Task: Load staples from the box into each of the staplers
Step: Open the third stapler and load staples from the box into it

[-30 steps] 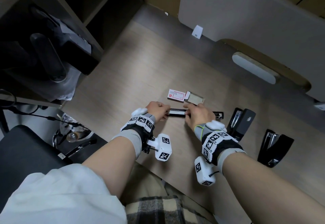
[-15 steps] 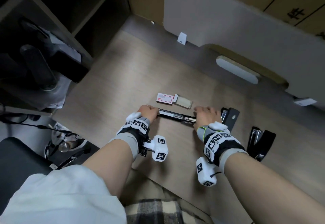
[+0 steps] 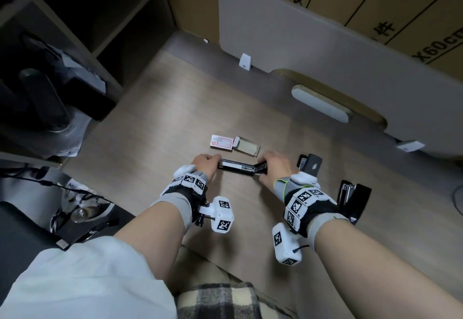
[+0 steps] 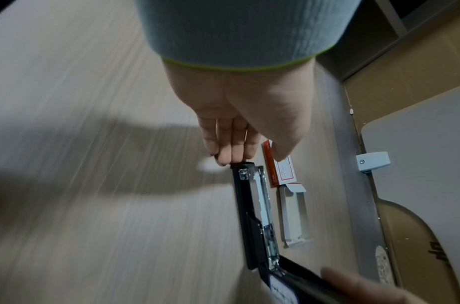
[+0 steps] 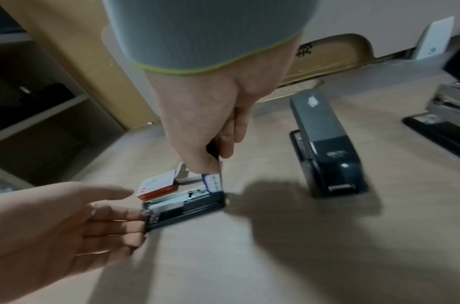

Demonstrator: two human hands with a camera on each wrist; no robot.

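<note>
Black metal stapler [image 3: 240, 167] lay opened mid-tabletop; left hand [image 3: 206, 164] steadied base front, fingers straight; right hand [image 3: 275, 166] pinched raised lid. Judged closing step; next, press lid down.

Pale wood-grain desk top [image 3: 155, 108], matt laminate. Open black plastic stapler [image 3: 240, 167], satin shell around a bright metal staple channel. Red-and-white paper staple box [image 3: 223, 141] with a dull grey card tray [image 3: 248, 146]. Grey ribbed knit cloth wristbands [image 3: 175, 203] with lime edging. Smooth matt grey divider panel [image 3: 300, 43].

Left hand [image 3: 206, 166] fingers straight, right hand [image 3: 275, 168] pinching.
</note>
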